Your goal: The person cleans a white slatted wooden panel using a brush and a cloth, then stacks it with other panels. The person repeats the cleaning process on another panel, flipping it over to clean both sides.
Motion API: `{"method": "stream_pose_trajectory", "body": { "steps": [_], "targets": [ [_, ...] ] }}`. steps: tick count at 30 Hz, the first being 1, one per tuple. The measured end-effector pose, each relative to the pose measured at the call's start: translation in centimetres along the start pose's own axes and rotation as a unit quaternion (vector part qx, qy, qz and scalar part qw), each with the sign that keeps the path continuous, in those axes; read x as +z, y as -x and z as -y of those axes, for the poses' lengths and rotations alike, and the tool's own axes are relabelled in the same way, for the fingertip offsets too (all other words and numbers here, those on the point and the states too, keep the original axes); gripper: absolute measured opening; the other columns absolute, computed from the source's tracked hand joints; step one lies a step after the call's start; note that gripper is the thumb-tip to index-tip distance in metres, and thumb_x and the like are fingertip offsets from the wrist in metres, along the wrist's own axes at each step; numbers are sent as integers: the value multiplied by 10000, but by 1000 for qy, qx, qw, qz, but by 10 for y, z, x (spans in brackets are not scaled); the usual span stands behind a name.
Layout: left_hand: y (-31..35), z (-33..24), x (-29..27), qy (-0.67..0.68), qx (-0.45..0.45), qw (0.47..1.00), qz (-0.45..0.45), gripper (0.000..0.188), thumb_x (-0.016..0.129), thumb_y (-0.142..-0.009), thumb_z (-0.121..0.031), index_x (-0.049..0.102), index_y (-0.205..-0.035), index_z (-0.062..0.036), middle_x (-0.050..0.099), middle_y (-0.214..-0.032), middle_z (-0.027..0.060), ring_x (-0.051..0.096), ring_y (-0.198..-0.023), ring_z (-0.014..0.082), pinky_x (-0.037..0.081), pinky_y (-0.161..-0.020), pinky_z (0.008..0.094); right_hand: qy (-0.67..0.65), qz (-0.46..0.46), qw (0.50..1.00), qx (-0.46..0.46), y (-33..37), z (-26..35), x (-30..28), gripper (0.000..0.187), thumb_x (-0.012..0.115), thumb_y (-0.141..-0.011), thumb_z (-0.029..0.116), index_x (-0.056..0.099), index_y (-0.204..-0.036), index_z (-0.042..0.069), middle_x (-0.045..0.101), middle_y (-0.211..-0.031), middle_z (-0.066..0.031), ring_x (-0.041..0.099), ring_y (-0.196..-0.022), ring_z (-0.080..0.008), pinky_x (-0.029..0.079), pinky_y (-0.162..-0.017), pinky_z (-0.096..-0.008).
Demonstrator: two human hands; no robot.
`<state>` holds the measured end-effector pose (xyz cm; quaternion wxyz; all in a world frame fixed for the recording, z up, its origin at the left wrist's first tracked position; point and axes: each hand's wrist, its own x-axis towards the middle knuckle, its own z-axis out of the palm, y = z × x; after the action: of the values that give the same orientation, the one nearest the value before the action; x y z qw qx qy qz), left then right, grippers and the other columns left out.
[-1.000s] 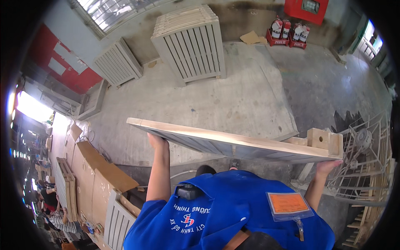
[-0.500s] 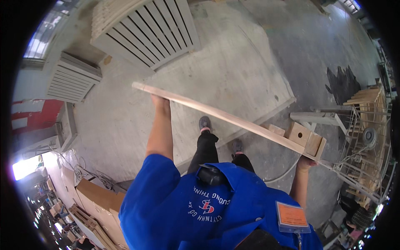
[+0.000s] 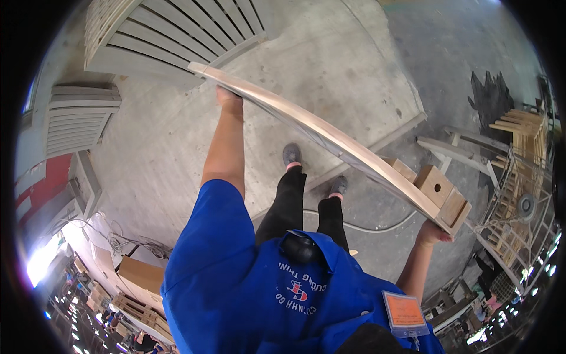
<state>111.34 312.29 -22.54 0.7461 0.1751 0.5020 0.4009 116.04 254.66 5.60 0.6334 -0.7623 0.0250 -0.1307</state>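
A long, pale wooden panel [image 3: 312, 127] is seen nearly edge-on, slanting from the upper left down to the right. My left hand [image 3: 229, 97] grips it near its upper-left end, fingers partly hidden behind it. Under the lower-right end, my right hand [image 3: 433, 232] is closed on the panel's corner. Against its far side, near the right end, are a wooden block with a round hole [image 3: 433, 185], a smaller plain block [image 3: 402, 170] and a recessed end piece [image 3: 456, 212]. Whether these are fixed to the panel I cannot tell.
Grey slatted panels [image 3: 177, 29] are stacked at the far left, with another slatted stack [image 3: 81, 115] beyond. On the right are a grey trestle [image 3: 460, 154], a metal-framed cart [image 3: 525, 206] and wooden strips. A hose [image 3: 377, 230] lies near my feet; cardboard [image 3: 140, 274] stands lower left.
The panel has tilted more steeply, its left end moving farther away and its right end slightly nearer me. Both hands keep their hold. My feet have shifted and the whole view has turned slightly.
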Motion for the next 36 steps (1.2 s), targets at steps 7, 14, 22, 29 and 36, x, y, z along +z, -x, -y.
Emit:
{"method": "stream_pose_trajectory", "body": {
  "steps": [7, 14, 22, 29, 36],
  "targets": [
    [40, -35, 21, -275, 80, 955, -81, 586, 332, -933, -450, 418, -1262, 28, 497, -1238, 188, 467, -1150, 328, 386, -950, 408, 86, 178, 975, -105, 12, 51, 43, 1167, 340, -624, 883, 233, -1334, -37, 330, -1277, -154, 384, -1161, -275, 325, -984, -399],
    [363, -88, 11, -330, 232, 871, 280, 715, 426, -909, -356, 74, -1410, 12, 68, -1469, 207, 101, -1359, 332, 143, -1093, 396, 38, 340, 931, -128, 59, 101, 93, 1054, 599, -642, 689, 231, -1303, -45, 364, -1209, -189, 416, -1109, -287, 336, -957, -404],
    [493, -75, 7, -341, 272, 829, 351, 894, 585, -816, -285, -6, -1400, 44, -22, -1474, 220, -32, -1369, 345, 110, -1094, 399, -60, 552, 823, -124, 70, 122, 67, 763, 650, -783, 306, 233, -1338, -11, 430, -1249, -218, 427, -1178, -307, 328, -982, -381],
    [515, -105, 24, -323, 200, 857, 349, 859, 624, -805, -303, 113, -1384, 74, 221, -1420, 249, 217, -1331, 318, 220, -1067, 360, -117, 502, 852, -89, 92, 120, 88, 746, 647, -770, 155, 224, -1372, 29, 414, -1295, -214, 415, -1213, -299, 350, -979, -367],
    [524, -111, 4, -394, 395, 810, 181, 770, 657, -801, -318, 274, -1343, 72, 377, -1326, 263, 369, -1243, 323, 305, -1016, 372, -112, 463, 877, -68, 156, 131, 125, 739, 636, -767, 137, 223, -1366, 6, 333, -1353, -231, 343, -1257, -346, 312, -1016, -388]
  ]
}}
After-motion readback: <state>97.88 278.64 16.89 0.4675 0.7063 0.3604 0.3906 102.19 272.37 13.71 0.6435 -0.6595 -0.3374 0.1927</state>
